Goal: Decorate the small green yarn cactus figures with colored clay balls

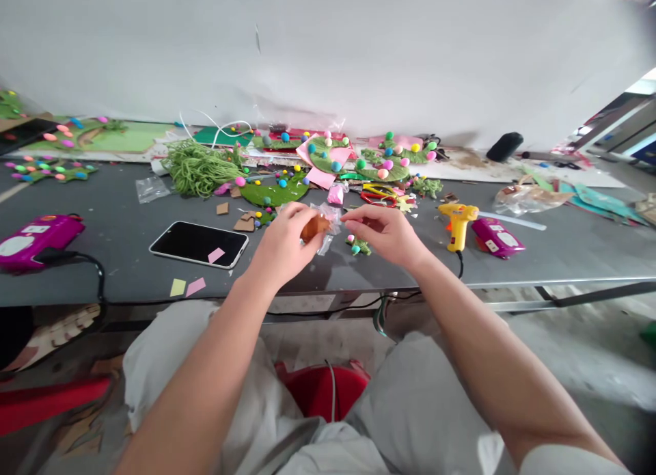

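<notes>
My left hand (pixel 290 246) is closed around a small orange-brown object (pixel 315 227) whose kind I cannot make out. Crinkled clear plastic (pixel 331 219), like a small bag, shows beside it between my hands. My right hand (pixel 382 232) has its thumb and fingertips pinched together at the right edge of this plastic; what lies in the pinch is too small to tell. Just beyond my hands is a small pink packet (pixel 335 194). Under my right fingers lies a small green piece with colored pom-poms (pixel 358 245).
A white-edged phone (pixel 199 244) lies left of my hands, with paper scraps nearby. To the right are a yellow glue gun (pixel 458 223) and a purple device (pixel 498 237); another purple device (pixel 41 241) sits far left. Green yarn (pixel 199 167), red-handled scissors (pixel 379 197) and pom-pom-covered green pieces (pixel 274 188) line the back.
</notes>
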